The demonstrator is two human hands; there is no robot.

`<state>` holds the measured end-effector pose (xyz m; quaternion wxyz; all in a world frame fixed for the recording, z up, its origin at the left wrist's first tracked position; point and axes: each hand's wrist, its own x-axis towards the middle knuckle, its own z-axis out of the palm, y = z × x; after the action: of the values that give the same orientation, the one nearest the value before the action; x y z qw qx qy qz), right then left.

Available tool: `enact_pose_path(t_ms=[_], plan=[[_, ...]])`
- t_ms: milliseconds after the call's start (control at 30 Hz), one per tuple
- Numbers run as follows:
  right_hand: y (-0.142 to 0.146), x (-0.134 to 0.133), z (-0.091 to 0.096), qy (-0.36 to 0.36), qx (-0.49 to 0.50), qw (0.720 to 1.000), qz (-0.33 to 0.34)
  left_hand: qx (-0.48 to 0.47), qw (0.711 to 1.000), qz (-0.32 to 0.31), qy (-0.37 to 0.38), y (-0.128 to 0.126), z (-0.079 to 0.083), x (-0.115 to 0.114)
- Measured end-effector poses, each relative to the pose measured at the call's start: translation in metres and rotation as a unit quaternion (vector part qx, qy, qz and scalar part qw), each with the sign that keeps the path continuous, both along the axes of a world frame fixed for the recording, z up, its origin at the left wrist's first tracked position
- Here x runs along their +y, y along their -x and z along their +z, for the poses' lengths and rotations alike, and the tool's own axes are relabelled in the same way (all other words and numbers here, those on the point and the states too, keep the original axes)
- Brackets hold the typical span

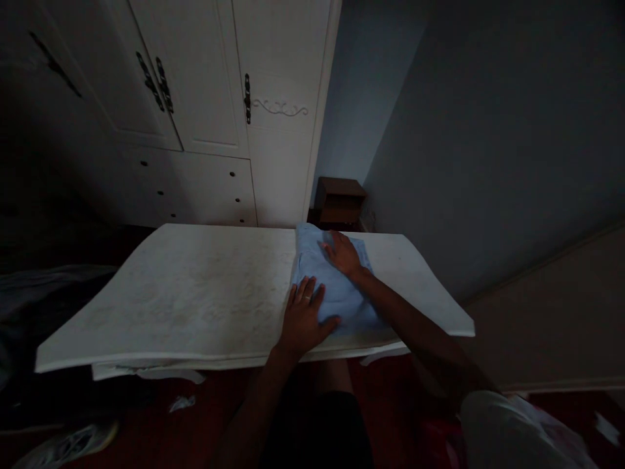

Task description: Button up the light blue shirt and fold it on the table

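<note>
A light blue folded cloth (336, 296), perhaps a garment, lies flat on the white table (209, 293), right of its middle. My left hand (305, 319) rests with fingers spread on the cloth's near left edge, a ring on one finger. Farther back, my right hand (343, 253) lies flat on the upper part of the cloth, fingers stretched out. Both palms press downward, and neither hand grips the fabric. The exact kind of garment cannot be made out in the dim light.
Behind the table stands a white wardrobe (205, 98) with dark handles. A small brown nightstand (342, 198) sits by the wall at the back. Dark clothes lie at the left. A shoe (73, 446) and a crumpled scrap (182, 404) are on the red floor.
</note>
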<state>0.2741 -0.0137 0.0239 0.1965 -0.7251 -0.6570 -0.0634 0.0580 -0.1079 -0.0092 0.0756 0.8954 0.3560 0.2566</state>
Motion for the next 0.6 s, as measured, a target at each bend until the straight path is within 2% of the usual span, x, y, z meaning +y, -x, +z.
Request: enact_pose_path(t_ms=[133,233,367,467,600], plan=[[-0.052,-0.035,0.016,0.039,0.06,0.991,-0.115,-0.001,1.0,-0.002,-0.004,-0.001,0.0,0.001],[-0.083,-0.052,0.019,0.093,0.176,0.966,-0.167,0.002,1.0,-0.004,-0.009,0.0,0.0,0.001],[-0.095,-0.06,0.011,0.158,0.337,0.919,-0.134,0.004,1.0,-0.008,-0.017,0.0,-0.001,0.002],[-0.094,-0.059,0.006,0.159,0.373,0.907,-0.114,0.011,1.0,-0.007,-0.02,0.001,-0.002,0.002],[-0.098,-0.061,0.008,0.156,0.418,0.89,-0.093,0.018,1.0,-0.011,-0.022,0.001,-0.002,0.002]])
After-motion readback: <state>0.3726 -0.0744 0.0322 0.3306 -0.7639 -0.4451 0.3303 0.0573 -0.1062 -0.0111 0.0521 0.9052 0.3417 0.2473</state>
